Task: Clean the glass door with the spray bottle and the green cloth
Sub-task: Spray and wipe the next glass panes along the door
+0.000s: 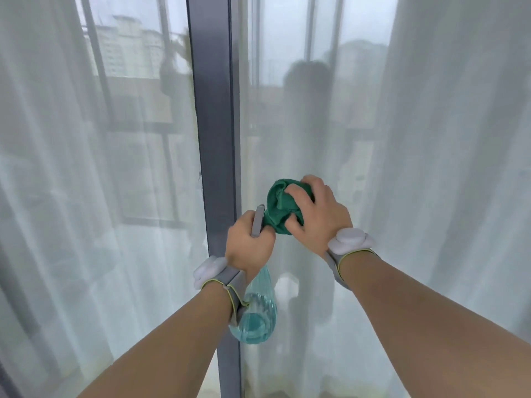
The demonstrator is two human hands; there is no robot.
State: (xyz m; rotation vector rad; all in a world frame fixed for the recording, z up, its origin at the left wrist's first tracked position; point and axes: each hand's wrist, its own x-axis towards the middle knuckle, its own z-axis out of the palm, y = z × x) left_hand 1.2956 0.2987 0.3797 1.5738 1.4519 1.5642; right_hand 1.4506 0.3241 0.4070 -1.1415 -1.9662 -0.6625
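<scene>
**Head view: both hands busy at the glass door**

Far left, sheer white curtain (51, 196) hangs over the glass door (138, 116); bldgs show hazy through the pane. Dark grey door frame (214, 124) runs top to bottom just left of centre.

My left hand (248, 248) sits right in front of that frame, w/ a grey wrist strap (221, 278) on it. Left grip is clamped round the neck of the spray bottle (254, 314): grey trigger head sticks up past my knuckles, clear teal body hangs down below my wrist, tilted toward me.

Just right of it, touching the bottle's head, is the green cloth (280, 206), bunched into a ball. My right hand (317, 215) has its grip curled over the cloth from the right, thumb underneath, holding it up near the glass; can't tell if it touches the pane. Same kind of strap on the right wrist (349, 242).

Far right, more white curtain (459, 168).
</scene>
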